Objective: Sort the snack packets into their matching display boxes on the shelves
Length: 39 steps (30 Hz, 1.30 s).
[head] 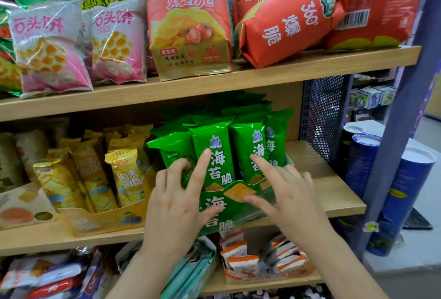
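Several green seaweed-crisp packets (216, 153) stand upright in a green display box (241, 205) on the middle shelf. My left hand (176, 203) is spread open against the front of the left packets, index fingertip touching one packet. My right hand (284, 193) is open too, index finger on the right front packet and thumb along the box's front wall. Neither hand holds a packet. To the left, yellow packets (124, 177) fill a yellow display box (102, 222).
The top shelf (262, 72) carries pink-and-white bags (47, 45) and red chip bags (191, 26). An orange-and-white box of packets (262, 258) sits on the lower shelf. Blue canisters (405, 191) stand to the right of the shelf frame.
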### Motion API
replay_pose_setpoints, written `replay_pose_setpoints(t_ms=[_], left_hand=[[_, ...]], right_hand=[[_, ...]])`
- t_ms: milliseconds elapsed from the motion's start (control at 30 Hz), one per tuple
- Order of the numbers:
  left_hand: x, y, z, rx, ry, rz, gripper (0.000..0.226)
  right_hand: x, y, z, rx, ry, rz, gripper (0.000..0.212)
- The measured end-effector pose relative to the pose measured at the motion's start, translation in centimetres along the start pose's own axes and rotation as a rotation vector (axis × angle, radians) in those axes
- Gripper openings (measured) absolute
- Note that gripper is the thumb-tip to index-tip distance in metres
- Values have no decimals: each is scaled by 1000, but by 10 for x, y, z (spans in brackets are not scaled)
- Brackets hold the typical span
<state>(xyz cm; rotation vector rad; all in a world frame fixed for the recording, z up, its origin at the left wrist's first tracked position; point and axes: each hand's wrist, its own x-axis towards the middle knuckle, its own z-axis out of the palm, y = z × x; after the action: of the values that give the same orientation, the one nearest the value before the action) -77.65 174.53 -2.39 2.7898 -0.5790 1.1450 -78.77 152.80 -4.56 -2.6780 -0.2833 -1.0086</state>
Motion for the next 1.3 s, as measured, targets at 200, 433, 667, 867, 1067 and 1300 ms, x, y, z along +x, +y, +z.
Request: replay_pose_setpoints(t_ms=[200,433,667,867,1067,1300], left_hand=[[18,-1,21,-68,-21,82,111],[45,24,45,-89,-7,76,105],[11,6,31,-261,17,30,59],[-95,-48,19,-447,-74,-25,24],[-189,-121,76,-427,-619,-333,19],[-218,-144,126,-326,-884,-274,79]], right_hand=[[1,2,-5,88,137,12,67],[7,25,4,15,155,164,58],[-2,-1,3,82,293,0,34],[-31,-49,26,330,114,8,27],[-89,-104,91,592,-312,352,22],[-149,-158,196,565,-716,716,42]])
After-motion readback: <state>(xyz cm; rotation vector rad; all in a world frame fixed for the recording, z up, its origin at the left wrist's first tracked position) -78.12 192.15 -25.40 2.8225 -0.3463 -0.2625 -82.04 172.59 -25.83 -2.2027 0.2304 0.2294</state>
